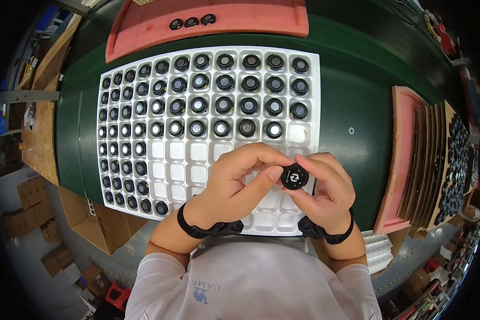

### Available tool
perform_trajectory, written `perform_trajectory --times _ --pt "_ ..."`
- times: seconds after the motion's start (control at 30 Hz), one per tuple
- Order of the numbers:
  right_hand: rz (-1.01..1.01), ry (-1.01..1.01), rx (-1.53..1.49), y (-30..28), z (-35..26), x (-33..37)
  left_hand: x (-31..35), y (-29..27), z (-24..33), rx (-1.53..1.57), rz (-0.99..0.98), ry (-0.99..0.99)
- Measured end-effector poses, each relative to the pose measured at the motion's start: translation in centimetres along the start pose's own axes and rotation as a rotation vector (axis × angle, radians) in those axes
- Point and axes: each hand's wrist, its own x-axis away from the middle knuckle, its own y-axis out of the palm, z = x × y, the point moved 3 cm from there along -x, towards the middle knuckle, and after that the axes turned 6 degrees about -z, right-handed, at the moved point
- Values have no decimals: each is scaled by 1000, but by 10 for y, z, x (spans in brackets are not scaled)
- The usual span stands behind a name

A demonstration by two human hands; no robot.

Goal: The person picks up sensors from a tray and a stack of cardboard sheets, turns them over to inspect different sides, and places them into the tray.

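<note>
Between both hands, over the near right part of a white compartment tray (pixel 317 96), I hold a round black disc-shaped part (pixel 295 176) with a white mark on its face. My left hand (pixel 246 178) pinches its left edge with thumb and forefinger. The right-hand edge is gripped by the thumb and forefinger of my right hand (pixel 326 188). Many tray pockets hold similar black round parts (pixel 225 83) with grey or shiny centres. Bare pockets (pixel 197 151) show around my hands; my forearms hide some of the near pockets.
The tray lies on a green table (pixel 352 160). Beyond it, a pink foam tray (pixel 250 21) carries three black parts (pixel 191 22). At the right, cardboard sheets (pixel 418 160) stand beside pink foam (pixel 392 176) and a board (pixel 453 165) packed with black parts. An open carton (pixel 98 224) sits lower left.
</note>
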Motion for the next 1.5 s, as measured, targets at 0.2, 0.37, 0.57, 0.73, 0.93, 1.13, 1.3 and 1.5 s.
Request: perform_trajectory --times 0.2,0.37,0.57,0.73,0.93,1.13,1.3,1.5 --pt "-44 18 -31 1 2 3 1 0 -4 -17 11 -8" --pt "-45 -18 -31 -3 2 -4 0 1 -8 -4 62 -111" --pt "-18 192 15 -11 12 -10 -7 -14 -5 -470 257 -62" --pt "-83 236 320 -25 18 -24 -11 -15 -6 -976 108 186" --pt "-267 284 490 -19 28 -30 -11 -4 -10 -1058 -11 69" --pt "-283 166 614 -14 35 -30 -11 -4 -13 -1115 -34 31" --pt "-266 195 640 -21 25 -23 -10 -3 -15 -1110 -32 33" --pt "-386 197 758 -21 24 -14 -11 -1 -12 -1151 -26 35"
